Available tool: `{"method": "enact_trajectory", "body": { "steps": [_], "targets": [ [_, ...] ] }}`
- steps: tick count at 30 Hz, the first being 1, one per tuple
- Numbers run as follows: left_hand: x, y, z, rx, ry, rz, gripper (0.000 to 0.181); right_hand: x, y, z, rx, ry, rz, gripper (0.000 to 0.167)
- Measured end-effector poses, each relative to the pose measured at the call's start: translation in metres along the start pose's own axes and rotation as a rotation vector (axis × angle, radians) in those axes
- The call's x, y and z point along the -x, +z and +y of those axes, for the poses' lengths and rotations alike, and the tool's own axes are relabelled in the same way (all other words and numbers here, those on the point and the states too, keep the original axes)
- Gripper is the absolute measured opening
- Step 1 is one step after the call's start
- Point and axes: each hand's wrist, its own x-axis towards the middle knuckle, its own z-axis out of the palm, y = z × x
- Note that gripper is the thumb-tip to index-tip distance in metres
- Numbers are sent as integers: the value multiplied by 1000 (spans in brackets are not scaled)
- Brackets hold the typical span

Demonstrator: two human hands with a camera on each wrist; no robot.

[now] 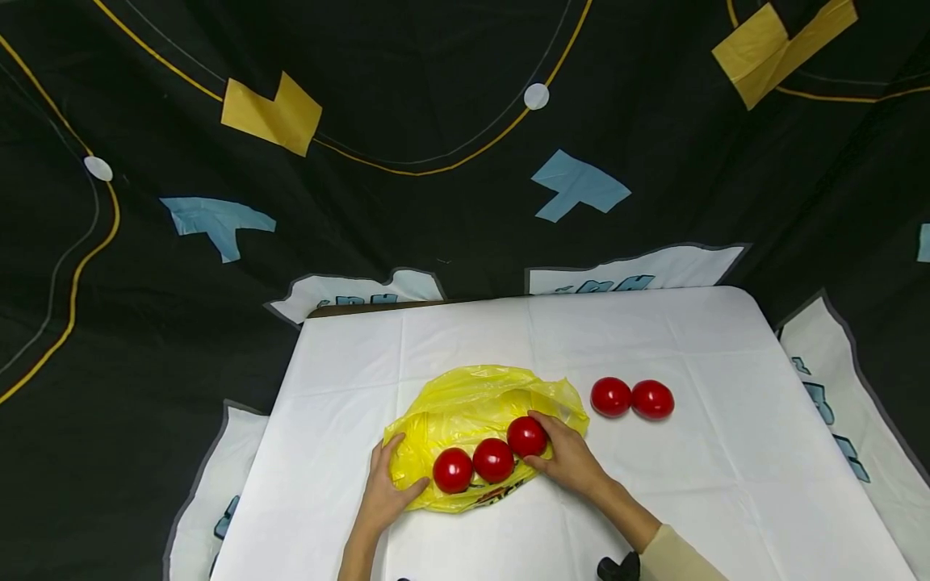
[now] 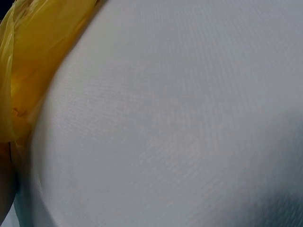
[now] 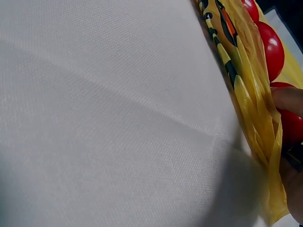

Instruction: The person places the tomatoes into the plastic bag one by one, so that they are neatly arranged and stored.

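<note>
Bag: the yellow bag (image 1: 472, 395) lies spread on the white table (image 1: 654, 504), between the two hands; dark print shows along its near edge.
Row of three: left ball (image 1: 452, 470), middle ball (image 1: 493, 460) and right ball (image 1: 526, 436), all red and glossy, sit close together over the bag, slanting away toward the right; the right wrist view shows a fold of plastic before them.
Left hand: the left hand (image 1: 387, 491) is at the bag's left edge, thumb and fingers well apart, thumb tip near the left ball.
Right hand: the right hand (image 1: 570, 458) holds the right ball between thumb and fingers, partly closed around it.
Outer pair: near ball (image 1: 610, 397) and far ball (image 1: 652, 400), also red, rest side by side right of the bag.
Backdrop: black cloth (image 1: 407, 234).
</note>
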Motion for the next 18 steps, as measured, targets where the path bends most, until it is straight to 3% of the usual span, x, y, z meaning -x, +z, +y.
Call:
{"method": "enact_trajectory", "body": {
  "steps": [18],
  "targets": [
    [1, 0, 2, 11, 4, 1, 89, 1, 0, -1, 6, 5, -17, 75]
  ]
}}
